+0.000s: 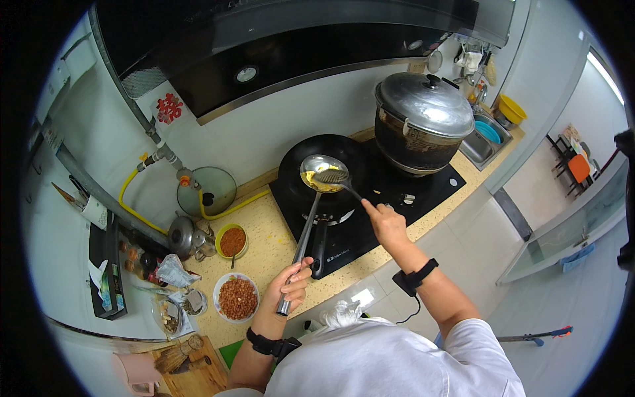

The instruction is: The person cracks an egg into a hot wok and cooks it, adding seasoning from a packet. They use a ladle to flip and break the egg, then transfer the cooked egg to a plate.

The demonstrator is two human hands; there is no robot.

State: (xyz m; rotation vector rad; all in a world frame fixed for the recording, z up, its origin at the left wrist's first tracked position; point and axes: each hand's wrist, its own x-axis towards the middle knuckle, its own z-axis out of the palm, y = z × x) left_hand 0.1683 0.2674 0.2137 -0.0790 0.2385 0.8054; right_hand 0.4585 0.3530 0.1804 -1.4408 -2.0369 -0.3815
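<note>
My left hand (291,286) grips the long handle of a metal ladle (308,233). The ladle's bowl (320,162) is over the black wok (297,149) and has yellow food (313,182), possibly egg, in it. In my right hand (387,224) is the thin handle of a dark spoon-like utensil (332,175). Its grey, textured head overlaps the ladle's bowl and the food; I cannot tell if it is slotted. The wok's handle (320,248) points towards me, close to my left hand. The wok sits on the left of the black hob (382,218).
A large lidded pot (421,131) stands right of the wok. To the left are a plate of peanuts (238,298), a yellow bowl of red-brown seasoning (233,241), a glass lid (218,186) and a yellow hose (238,211). Beyond the pot is a sink (478,149).
</note>
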